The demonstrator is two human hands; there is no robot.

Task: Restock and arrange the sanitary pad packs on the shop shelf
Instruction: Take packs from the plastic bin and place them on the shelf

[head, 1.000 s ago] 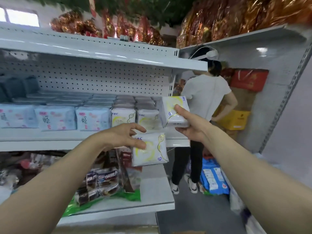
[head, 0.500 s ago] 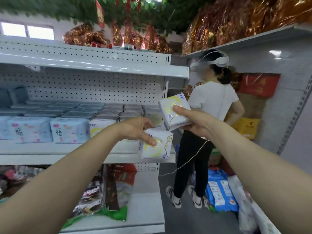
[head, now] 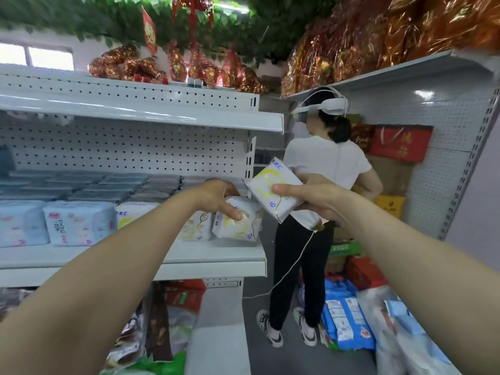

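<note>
The shelf (head: 216, 254) at left centre looks nearly full: the left hand (head: 216, 197) grips the end pack (head: 244, 228) there, the right hand (head: 316, 201) clasps a spare pack (head: 266, 185), not yet placed.

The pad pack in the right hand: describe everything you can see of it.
The pad pack is a soft, roughly square packet in white plastic wrap, printed with a yellow crescent, thin gold lines and blue lettering at its top corner. It looks sealed and undamaged. It is tilted, face toward the camera, in the air just past the right end of the shelf. The right hand grips it, thumb across the front, fingers behind.
</note>
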